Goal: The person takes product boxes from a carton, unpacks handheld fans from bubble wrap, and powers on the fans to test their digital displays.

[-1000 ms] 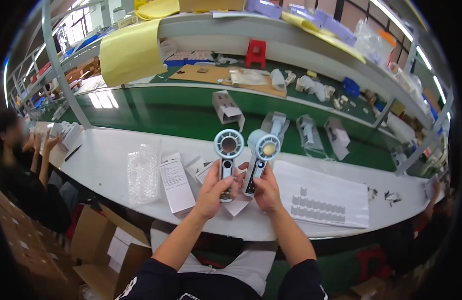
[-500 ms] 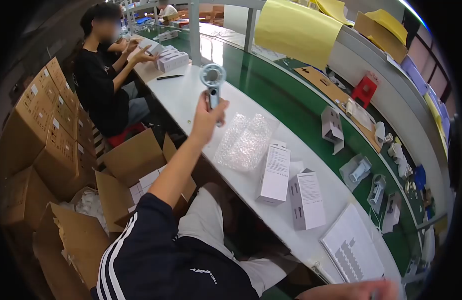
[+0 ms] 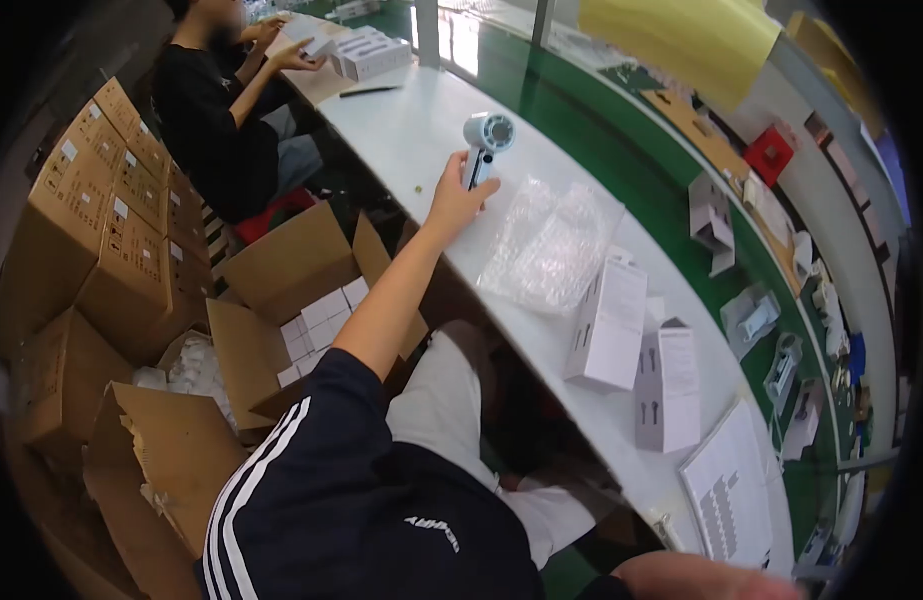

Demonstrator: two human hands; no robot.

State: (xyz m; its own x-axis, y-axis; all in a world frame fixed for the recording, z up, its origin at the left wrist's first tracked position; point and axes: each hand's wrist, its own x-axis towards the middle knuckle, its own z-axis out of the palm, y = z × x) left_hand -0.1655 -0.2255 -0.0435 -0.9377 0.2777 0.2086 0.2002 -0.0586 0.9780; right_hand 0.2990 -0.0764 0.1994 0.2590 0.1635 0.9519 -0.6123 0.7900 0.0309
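Observation:
My left hand grips the handle of a light blue handheld fan, raised over the white tabletop with its round head tilted to the right. Just right of it lies a clear bubble wrap bag. Two white printed boxes stand beyond the bag: one box and, nearer me, another box. At the bottom edge my right hand is blurred and mostly cut off, so its fingers cannot be made out. Close to it is a stack of white printed sheets.
A green conveyor belt runs behind the table, carrying bagged fans and an opened box. A co-worker sits at the far end, handling a white box. Cartons are stacked at left; an open carton holds small white boxes.
The fan has turned in my left hand's grasp, its head now angled to the right. My right hand has dropped further out of frame. The whole view has shifted.

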